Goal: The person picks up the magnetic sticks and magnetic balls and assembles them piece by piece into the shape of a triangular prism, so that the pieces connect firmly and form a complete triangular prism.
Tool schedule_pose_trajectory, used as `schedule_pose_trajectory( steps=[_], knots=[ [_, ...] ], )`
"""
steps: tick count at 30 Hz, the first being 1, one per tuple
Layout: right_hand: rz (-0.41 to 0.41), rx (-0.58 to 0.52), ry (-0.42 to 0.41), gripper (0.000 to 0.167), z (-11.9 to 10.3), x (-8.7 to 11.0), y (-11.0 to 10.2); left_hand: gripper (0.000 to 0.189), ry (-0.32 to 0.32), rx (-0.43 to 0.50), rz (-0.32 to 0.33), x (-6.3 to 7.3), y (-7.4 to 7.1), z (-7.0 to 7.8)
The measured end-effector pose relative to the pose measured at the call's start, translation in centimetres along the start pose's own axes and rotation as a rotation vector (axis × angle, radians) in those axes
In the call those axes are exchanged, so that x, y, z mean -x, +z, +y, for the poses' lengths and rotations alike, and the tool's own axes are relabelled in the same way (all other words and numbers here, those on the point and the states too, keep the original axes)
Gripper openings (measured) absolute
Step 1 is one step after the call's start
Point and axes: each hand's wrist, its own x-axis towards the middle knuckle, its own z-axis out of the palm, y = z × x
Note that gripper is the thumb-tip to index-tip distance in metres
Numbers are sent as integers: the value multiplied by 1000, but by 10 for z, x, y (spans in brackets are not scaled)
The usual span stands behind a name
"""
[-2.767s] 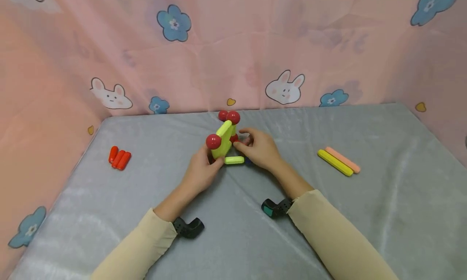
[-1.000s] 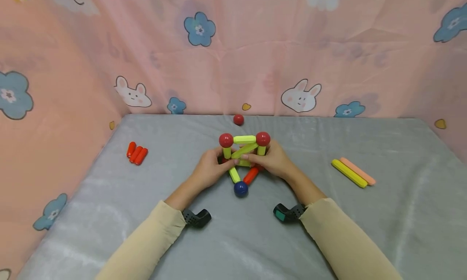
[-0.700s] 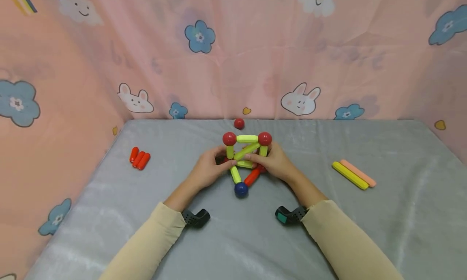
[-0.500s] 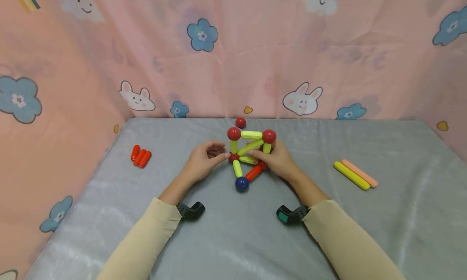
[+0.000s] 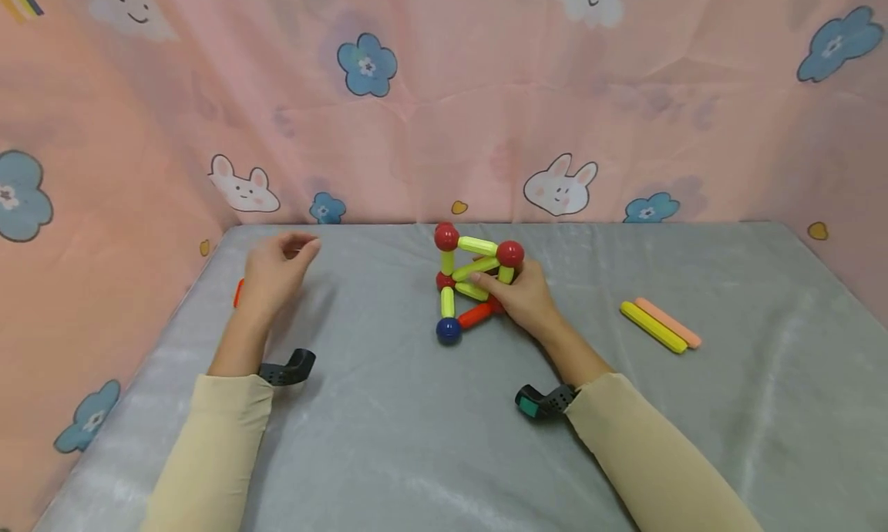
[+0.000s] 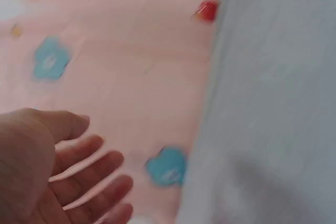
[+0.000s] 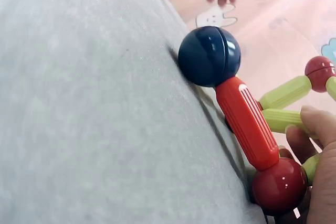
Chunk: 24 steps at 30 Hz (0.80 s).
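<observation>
A frame of magnetic building sticks and balls stands at mid-table in the head view, with yellow-green sticks, one red stick, red balls and a dark blue ball. My right hand grips its right side, thumb over a yellow-green stick; its other fingers are partly hidden behind the frame. My left hand is raised over the left of the table, fingers loosely bent and holding nothing. Beneath and behind it shows the end of a short red stick; the others there are hidden.
A yellow stick and a peach stick lie side by side at the right on the grey cloth. A pink patterned curtain closes off the back and left. In the left wrist view a blurred red ball shows near the cloth's edge.
My left hand has let go of the frame and moved left to the short red sticks, covering most of them. The frame has turned slightly in my right hand, which keeps its grip.
</observation>
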Motion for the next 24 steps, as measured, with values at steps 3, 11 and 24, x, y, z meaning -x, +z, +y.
schedule_pose_trajectory(
  steps=[3,11,24],
  knots=[
    [-14,-15,-22,29,-1,0,1,53,-76,-163,-13,2,-24,-6],
    [-60,-16,-54,29,-1,1,-2,65,-188,-480,-239,4,-42,-11],
    [-69,22,-33,30,-3,2,2,45,-169,-494,-266,6,-30,-24]
  ],
)
